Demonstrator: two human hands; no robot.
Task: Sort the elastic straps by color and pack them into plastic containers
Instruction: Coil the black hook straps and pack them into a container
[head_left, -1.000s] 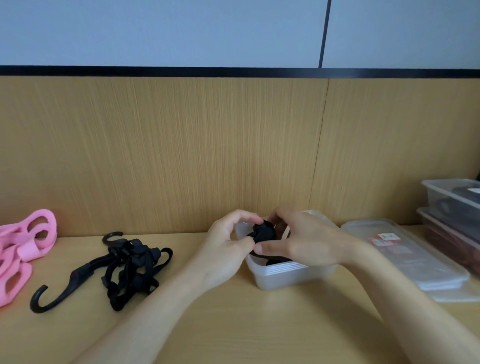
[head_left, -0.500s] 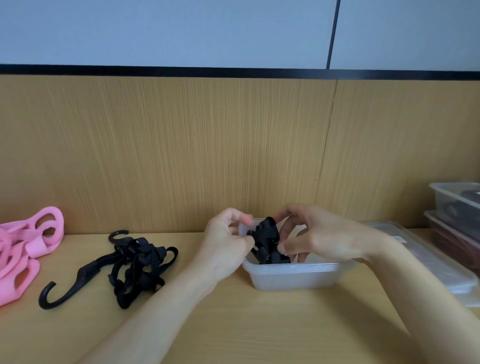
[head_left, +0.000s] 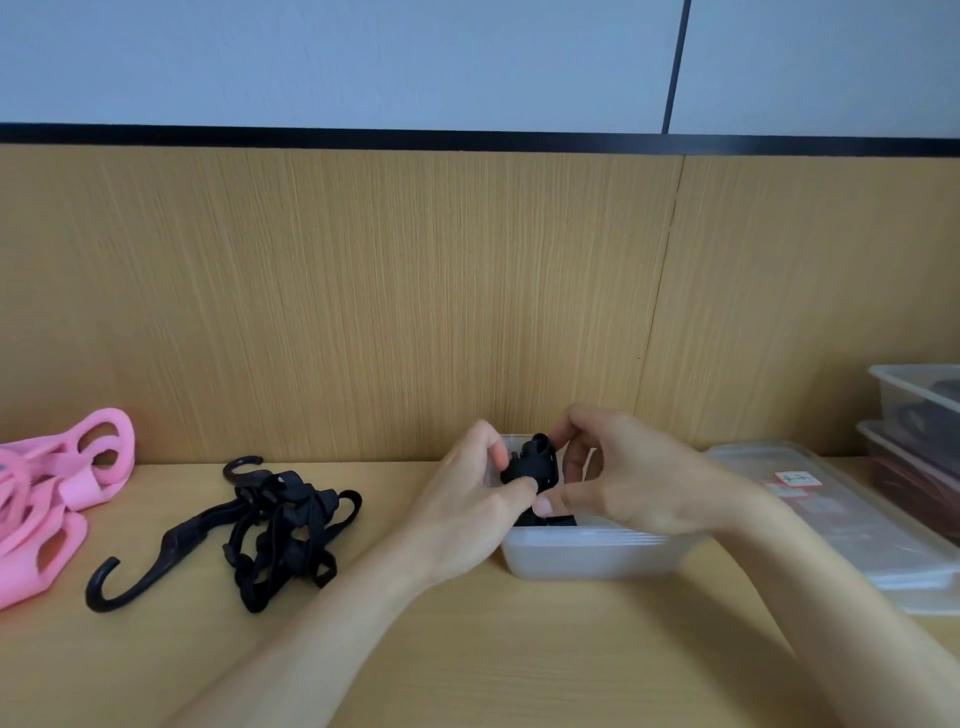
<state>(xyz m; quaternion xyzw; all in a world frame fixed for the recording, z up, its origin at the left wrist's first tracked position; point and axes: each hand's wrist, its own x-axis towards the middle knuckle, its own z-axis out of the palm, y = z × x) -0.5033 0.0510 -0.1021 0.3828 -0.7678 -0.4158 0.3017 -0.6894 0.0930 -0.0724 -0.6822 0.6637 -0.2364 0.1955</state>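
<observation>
The left hand (head_left: 470, 499) and right hand (head_left: 631, 480) both pinch a bundled black elastic strap (head_left: 532, 465) over the clear plastic container (head_left: 587, 553) (open-topped). Released loosely, the bundle would likely spring apart and overhang the rim.

Black strap bundle (head_left: 532, 465); pink straps (head_left: 57, 493); translucent container (head_left: 587, 553).
</observation>
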